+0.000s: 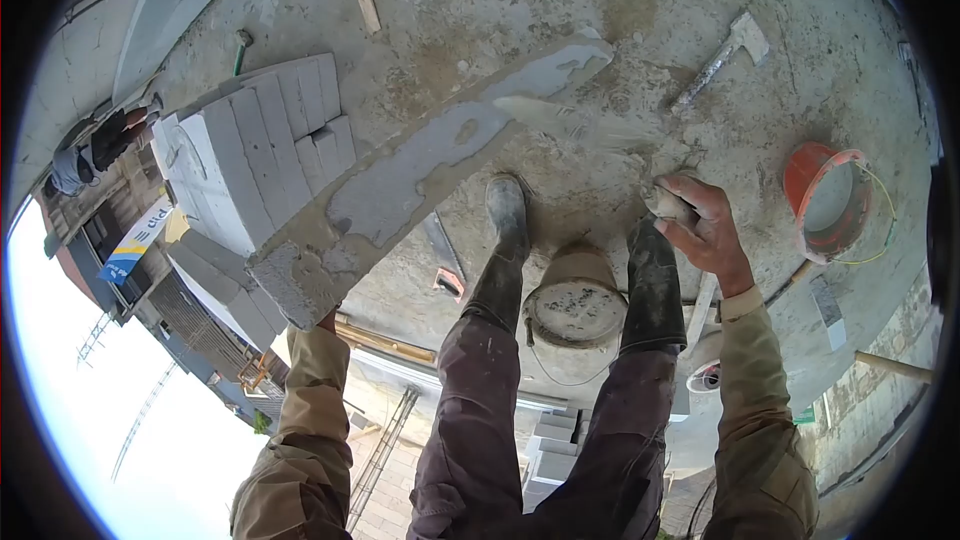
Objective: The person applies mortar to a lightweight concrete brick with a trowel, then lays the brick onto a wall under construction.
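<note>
A long, narrow slab-like strip point(470, 168) runs diagonally in front of me, its top partly coated with smooth wet grey mortar point(400, 180). Lumpy mortar point(295, 280) covers its near left end. My left hand point(328, 320) is at that end, mostly hidden behind it, so its grip does not show. My right hand point(705, 225) is closed around the rounded handle of what looks like a trowel point(590, 127). The pale blade is smeared by motion and points left, its tip at the strip's edge. Below, between my boots, stands a bucket point(575, 310) with grey residue.
Pale blocks point(265, 145) are stacked at left. A hatchet-shaped tool point(735, 50) lies at upper right, above an orange bucket point(815, 195). A handsaw point(447, 265) lies beside my left boot point(507, 215). Another person point(100, 145) is at far left.
</note>
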{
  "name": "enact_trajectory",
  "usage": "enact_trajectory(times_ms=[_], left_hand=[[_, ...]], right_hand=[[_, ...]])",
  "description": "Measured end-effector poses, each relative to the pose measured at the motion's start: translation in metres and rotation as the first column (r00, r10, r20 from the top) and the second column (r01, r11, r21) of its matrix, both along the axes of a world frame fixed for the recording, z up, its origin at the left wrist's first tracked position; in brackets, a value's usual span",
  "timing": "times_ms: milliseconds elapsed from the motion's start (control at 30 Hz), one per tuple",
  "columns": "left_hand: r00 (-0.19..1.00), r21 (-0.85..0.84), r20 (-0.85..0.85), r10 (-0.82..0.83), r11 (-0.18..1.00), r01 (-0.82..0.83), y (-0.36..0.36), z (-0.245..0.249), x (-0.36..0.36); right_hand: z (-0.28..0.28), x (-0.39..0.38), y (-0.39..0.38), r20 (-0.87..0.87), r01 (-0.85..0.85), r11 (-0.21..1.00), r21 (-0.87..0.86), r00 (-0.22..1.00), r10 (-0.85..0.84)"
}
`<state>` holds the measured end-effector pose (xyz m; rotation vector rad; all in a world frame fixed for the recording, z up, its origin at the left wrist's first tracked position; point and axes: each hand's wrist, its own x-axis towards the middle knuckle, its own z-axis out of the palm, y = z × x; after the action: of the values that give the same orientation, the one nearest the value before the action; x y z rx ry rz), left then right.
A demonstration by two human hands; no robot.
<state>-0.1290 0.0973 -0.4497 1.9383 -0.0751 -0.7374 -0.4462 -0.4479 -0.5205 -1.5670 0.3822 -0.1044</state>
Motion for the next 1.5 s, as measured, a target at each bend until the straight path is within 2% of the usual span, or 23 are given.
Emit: enact_trajectory(times_ms=[100,133,167,267,400,433,467,500,567,600,700,800,833,900,967,1000,1067,1100,1167,1200,1300,1400,1500], left_hand=[[1.000,-0.003,-0.013,0.017,1.000,-0.017,0.019,-0.008,-0.003],[0.999,-0.003,-0.023,0.022,1.000,-0.022,0.023,-0.011,-0.005],[0.999,0.001,-0.032,0.026,1.000,-0.026,0.026,-0.014,-0.006],[0.995,-0.005,-0.077,0.057,0.998,-0.057,0.031,-0.023,-0.011],[0.926,-0.102,-0.287,0.244,0.954,-0.282,0.029,-0.045,-0.014],[0.937,-0.073,-0.272,0.220,0.966,-0.248,0.031,-0.047,-0.015],[0.962,0.282,0.094,-0.256,0.933,0.221,0.025,-0.047,-0.015],[0.963,0.273,0.095,-0.252,0.937,0.218,0.018,-0.045,-0.013],[0.970,-0.100,-0.234,0.064,0.991,-0.089,0.010,-0.046,-0.007],[0.968,-0.105,-0.240,0.070,0.990,-0.097,0.021,-0.056,-0.004],[0.977,-0.002,-0.177,-0.121,0.992,0.122,0.044,-0.069,0.014],[0.976,-0.054,-0.184,-0.118,0.992,0.110,0.057,-0.075,0.019],[0.965,-0.153,-0.260,0.021,0.986,-0.063,0.064,-0.077,0.018],[0.926,-0.247,-0.355,0.131,0.942,-0.228,0.056,-0.072,0.022],[0.998,-0.069,0.002,-0.063,0.996,0.063,0.041,-0.059,0.024],[0.998,-0.078,-0.011,-0.068,0.995,0.067,0.038,-0.054,0.023],[0.980,0.107,0.094,-0.175,0.981,0.165,0.037,-0.047,0.025],[0.979,0.094,0.088,-0.183,0.980,0.175,0.055,-0.055,0.027],[0.989,-0.084,-0.145,0.036,0.995,-0.048,0.113,-0.082,0.024],[0.987,-0.088,-0.159,0.028,0.995,-0.042,0.121,-0.081,0.024],[0.986,0.182,0.056,-0.155,0.973,0.142,0.130,-0.078,0.032],[0.939,0.371,0.162,-0.303,0.901,0.226,0.124,-0.079,0.029],[0.992,0.148,0.030,-0.122,0.982,0.116,0.103,-0.067,0.036]], right_hand=[[0.023,0.066,0.017,0.087,-0.187,0.979,-0.080,0.977,0.194],[0.027,0.085,0.028,0.190,-0.161,0.982,-0.102,0.966,0.178],[0.033,0.100,0.036,0.203,-0.179,0.979,-0.092,0.960,0.195],[0.059,0.135,0.054,0.218,-0.268,0.920,-0.285,0.917,0.334],[0.065,0.163,0.078,0.266,-0.235,0.909,-0.344,0.904,0.335],[0.061,0.169,0.080,0.239,-0.242,0.890,-0.386,0.906,0.350],[0.058,0.174,0.081,0.212,-0.248,0.869,-0.428,0.907,0.363],[0.057,0.176,0.080,0.207,-0.252,0.864,-0.436,0.906,0.369],[0.052,0.180,0.077,0.184,-0.250,0.880,-0.403,0.920,0.346],[0.048,0.183,0.076,0.177,-0.259,0.876,-0.406,0.918,0.354],[0.040,0.187,0.070,0.117,-0.266,0.869,-0.417,0.933,0.341],[0.034,0.189,0.057,0.009,-0.300,0.865,-0.402,0.943,0.331],[0.025,0.188,0.053,0.003,-0.301,0.866,-0.399,0.944,0.329],[0.013,0.184,0.048,-0.012,-0.291,0.865,-0.409,0.949,0.314],[0.004,0.177,0.044,-0.015,-0.274,0.880,-0.388,0.957,0.291],[-0.004,0.170,0.041,-0.031,-0.274,0.878,-0.392,0.958,0.286],[-0.021,0.159,0.033,-0.162,-0.286,0.895,-0.343,0.956,0.243],[-0.028,0.156,0.030,-0.173,-0.280,0.894,-0.351,0.957,0.232],[-0.038,0.147,0.028,-0.232,-0.271,0.917,-0.294,0.950,0.207],[-0.044,0.142,0.024,-0.246,-0.269,0.917,-0.294,0.949,0.199],[-0.059,0.140,0.013,-0.174,-0.227,0.896,-0.381,0.970,0.172],[-0.065,0.138,0.001,-0.209,-0.258,0.927,-0.273,0.956,0.204],[-0.080,0.137,-0.012,-0.245,-0.257,0.910,-0.326,0.952,0.182]])
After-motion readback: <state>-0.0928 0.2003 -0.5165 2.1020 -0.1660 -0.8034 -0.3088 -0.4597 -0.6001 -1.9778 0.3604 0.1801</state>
